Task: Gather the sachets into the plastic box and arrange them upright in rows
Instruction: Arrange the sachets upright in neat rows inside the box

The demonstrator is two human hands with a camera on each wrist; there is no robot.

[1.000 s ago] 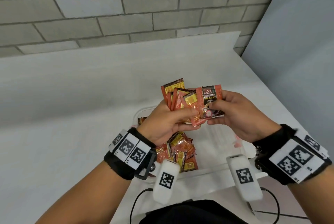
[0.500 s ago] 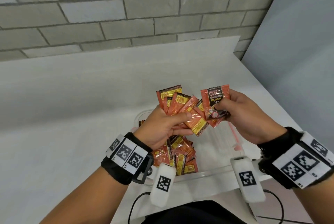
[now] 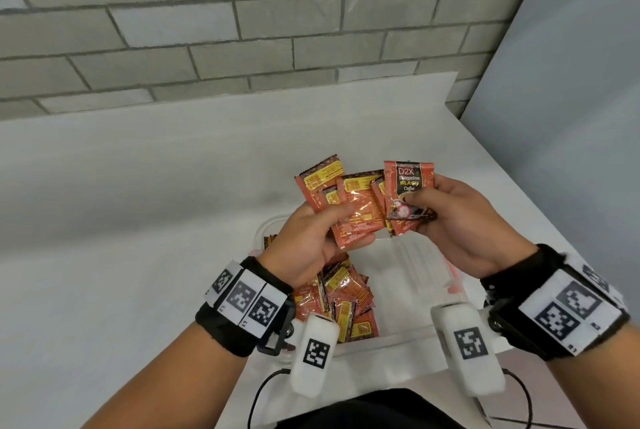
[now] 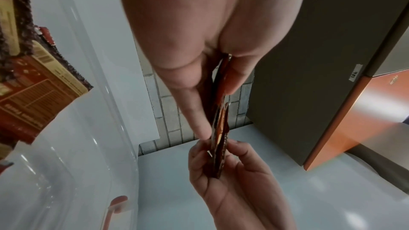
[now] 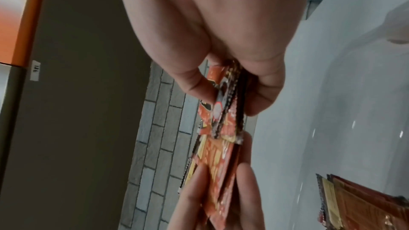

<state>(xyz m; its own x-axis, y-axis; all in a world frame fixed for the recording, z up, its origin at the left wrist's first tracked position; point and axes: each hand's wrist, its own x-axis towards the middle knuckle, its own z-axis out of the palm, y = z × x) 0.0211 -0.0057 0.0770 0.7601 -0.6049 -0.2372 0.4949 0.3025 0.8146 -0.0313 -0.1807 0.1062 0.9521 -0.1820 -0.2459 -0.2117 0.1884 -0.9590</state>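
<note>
Both hands are raised above a clear plastic box (image 3: pixel 408 269) on the white table. My left hand (image 3: pixel 322 228) pinches a fan of several orange-red sachets (image 3: pixel 353 207), their yellow-labelled backs towards me. Beside it my right hand (image 3: pixel 426 210) pinches a black-coffee sachet (image 3: pixel 407 186), front side showing, with more sachets tucked behind it. In the left wrist view the sachet fan (image 4: pixel 219 104) shows edge-on between thumb and fingers. In the right wrist view the held sachets (image 5: pixel 223 111) are also edge-on. A loose pile of sachets (image 3: pixel 343 300) fills the box's left half.
A grey brick wall (image 3: pixel 242 30) runs behind the white table (image 3: pixel 121 221). A pale panel (image 3: pixel 571 117) rises along the table's right edge. The box's right half shows bare ribbed bottom. A dark cabinet with an orange edge (image 4: pixel 332 59) appears in the wrist views.
The right hand has drawn the coffee sachet slightly right and apart from the left hand's bundle. The left hand's sachets have spread into a flatter fan.
</note>
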